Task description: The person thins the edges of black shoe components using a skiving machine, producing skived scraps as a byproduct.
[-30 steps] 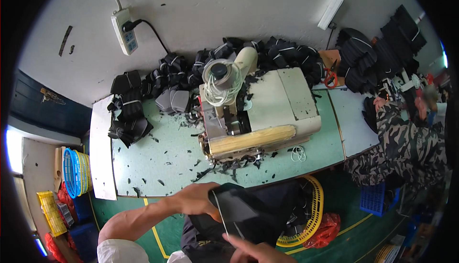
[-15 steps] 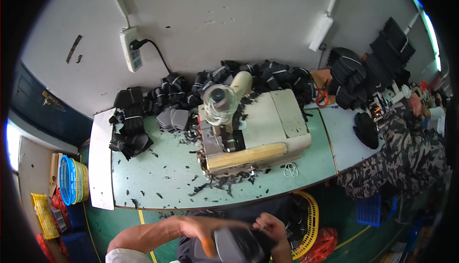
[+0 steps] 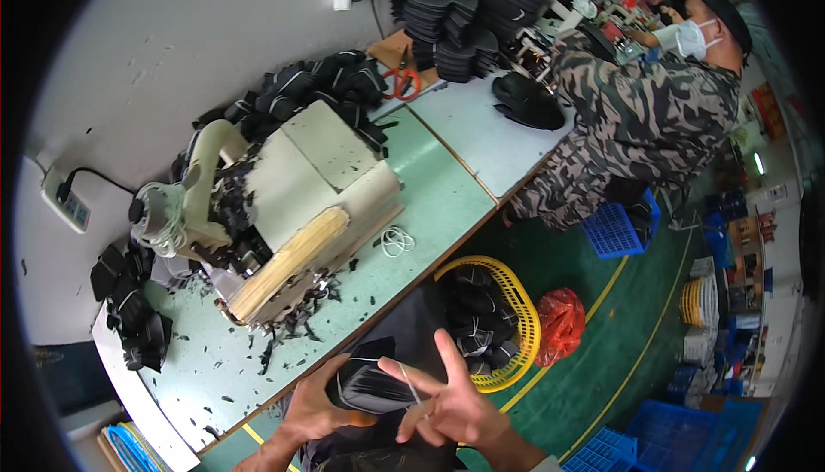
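Note:
My left hand [image 3: 320,408] grips a bundle of dark, flat cut pieces [image 3: 371,386] above my lap, its thumb and fingers on either side. A thin white band crosses the bundle. My right hand [image 3: 455,408] is just right of the bundle, with two fingers spread upward. Another stretch of thin white band [image 3: 412,383] runs taut across its fingers; whether it joins the one on the bundle, I cannot tell. On the table ahead stands a cream sewing-type machine [image 3: 309,180] with dark scraps around it.
A yellow basket [image 3: 528,322] holding dark bundles stands right of my lap, beside a red plastic bag [image 3: 560,326]. Dark bundles [image 3: 301,85] line the wall behind the machine, near orange-handled scissors [image 3: 402,84]. A person in camouflage clothing [image 3: 640,115] sits at the right; blue crates [image 3: 614,227] are on the floor.
My view has swung right, bringing the co-worker and the basket further in. My left hand keeps the bundle; my right hand has gone from closed fingers to spread ones with the band across them.

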A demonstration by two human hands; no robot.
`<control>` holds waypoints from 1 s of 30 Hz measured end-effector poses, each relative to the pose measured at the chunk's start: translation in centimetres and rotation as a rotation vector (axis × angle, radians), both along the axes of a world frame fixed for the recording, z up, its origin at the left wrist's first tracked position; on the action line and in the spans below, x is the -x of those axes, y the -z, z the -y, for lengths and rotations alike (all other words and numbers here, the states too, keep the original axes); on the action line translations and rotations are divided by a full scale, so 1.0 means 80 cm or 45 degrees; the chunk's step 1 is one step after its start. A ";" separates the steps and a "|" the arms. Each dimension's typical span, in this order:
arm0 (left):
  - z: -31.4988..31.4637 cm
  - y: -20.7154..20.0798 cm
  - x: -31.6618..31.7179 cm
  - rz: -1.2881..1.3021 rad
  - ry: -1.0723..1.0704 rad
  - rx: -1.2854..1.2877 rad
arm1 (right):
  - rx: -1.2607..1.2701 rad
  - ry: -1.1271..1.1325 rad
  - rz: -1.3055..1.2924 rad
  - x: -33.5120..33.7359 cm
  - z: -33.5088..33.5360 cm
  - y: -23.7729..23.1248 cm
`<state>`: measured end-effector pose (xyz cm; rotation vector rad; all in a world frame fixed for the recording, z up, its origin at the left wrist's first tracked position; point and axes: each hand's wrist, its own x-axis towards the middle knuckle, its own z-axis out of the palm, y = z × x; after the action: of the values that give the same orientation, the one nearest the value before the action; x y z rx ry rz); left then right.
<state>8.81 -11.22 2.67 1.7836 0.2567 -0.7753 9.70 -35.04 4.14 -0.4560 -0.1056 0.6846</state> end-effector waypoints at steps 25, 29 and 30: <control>0.016 0.051 0.005 0.004 0.385 0.145 | 1.602 0.754 -0.778 0.062 0.229 0.257; -0.124 0.056 0.041 -0.131 -0.193 -0.301 | 1.395 0.552 -0.637 0.043 0.193 0.251; -0.172 0.091 0.063 0.141 -0.281 -0.515 | 1.535 0.546 -0.607 0.032 0.185 0.259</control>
<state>3.74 2.57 -4.64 2.1246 0.5579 -0.4867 7.11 -49.85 -16.57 -1.3973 0.8833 0.3478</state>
